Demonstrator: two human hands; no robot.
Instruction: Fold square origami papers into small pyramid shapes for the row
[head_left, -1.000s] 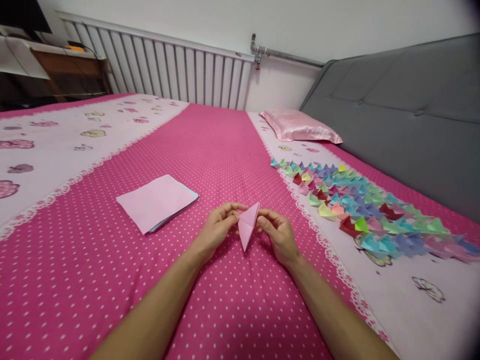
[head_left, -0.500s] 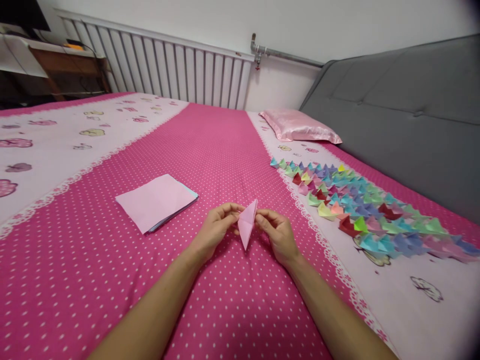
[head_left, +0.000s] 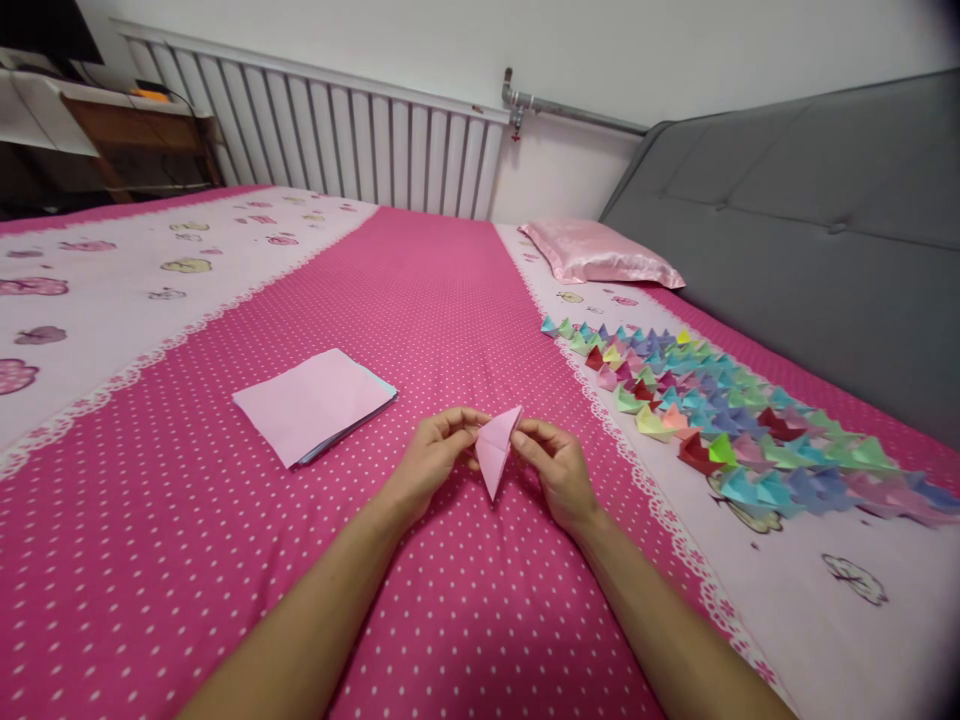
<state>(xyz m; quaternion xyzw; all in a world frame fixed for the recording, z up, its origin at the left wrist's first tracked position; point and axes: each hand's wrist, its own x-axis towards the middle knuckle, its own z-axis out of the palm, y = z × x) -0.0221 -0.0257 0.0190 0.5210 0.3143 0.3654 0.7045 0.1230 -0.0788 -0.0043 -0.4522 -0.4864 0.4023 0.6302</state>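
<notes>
A small pink folded paper [head_left: 496, 452], diamond-shaped with its lower point down, is held between both hands just above the pink dotted bedspread [head_left: 420, 300]. My left hand [head_left: 429, 460] pinches its left corner with curled fingers. My right hand [head_left: 553, 466] pinches its right corner in the same way. To the left lies a stack of square paper sheets [head_left: 315, 403], pink on top with a blue sheet showing at the edge.
Several rows of folded paper boats in many colours [head_left: 720, 415] cover the pale strip at the right. A pink satin pillow [head_left: 596, 252] lies beyond them by the grey headboard [head_left: 810, 230]. A white radiator [head_left: 337, 130] lines the far wall.
The upper tip of the folded paper has tilted a little to the right; both hands stay almost where they were.
</notes>
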